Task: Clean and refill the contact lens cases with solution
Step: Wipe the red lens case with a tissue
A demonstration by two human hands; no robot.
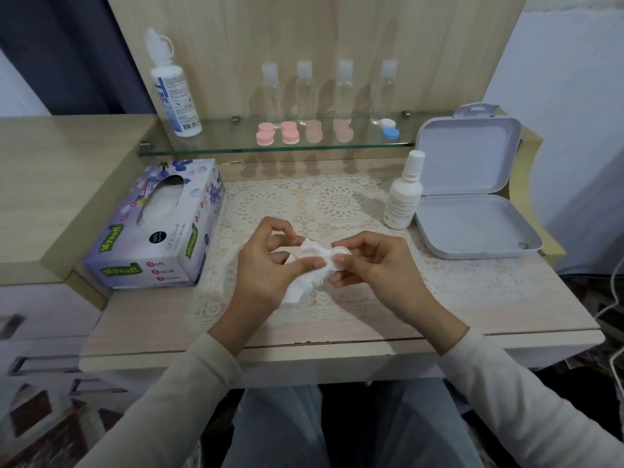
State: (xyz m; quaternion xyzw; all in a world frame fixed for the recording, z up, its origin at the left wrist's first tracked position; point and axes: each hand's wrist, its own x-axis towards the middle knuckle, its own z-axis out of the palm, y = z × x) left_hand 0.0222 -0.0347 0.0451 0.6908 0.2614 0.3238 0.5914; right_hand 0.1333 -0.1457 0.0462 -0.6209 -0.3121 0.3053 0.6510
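1. From where I stand, the lens case [341,254] is held just above the lace mat [337,204], between both hands, over the front middle of the surface [506,315].
2. The right hand [374,268] pinches the one round white end that shows, thumb on top and fingers beneath. The rest of the case is hidden under paper.
3. The left hand [266,265] is closed on a crumpled tissue [305,276], its thumb pressing the wad against the case.
4. I judge the case small, light and stiff, and likely slippery when wet. The rim of a well is the sure place to hold it. The tissue is soft and will tear once damp.
5. Its long axis seems to run left to right between the hands. The visible end faces up. I cannot tell whether that end is capped or open.
6. A solution bottle [403,197] stands upright to the right, just beside an open grey box [472,228]. Pink cases [277,133] wait on the glass shelf [219,148].
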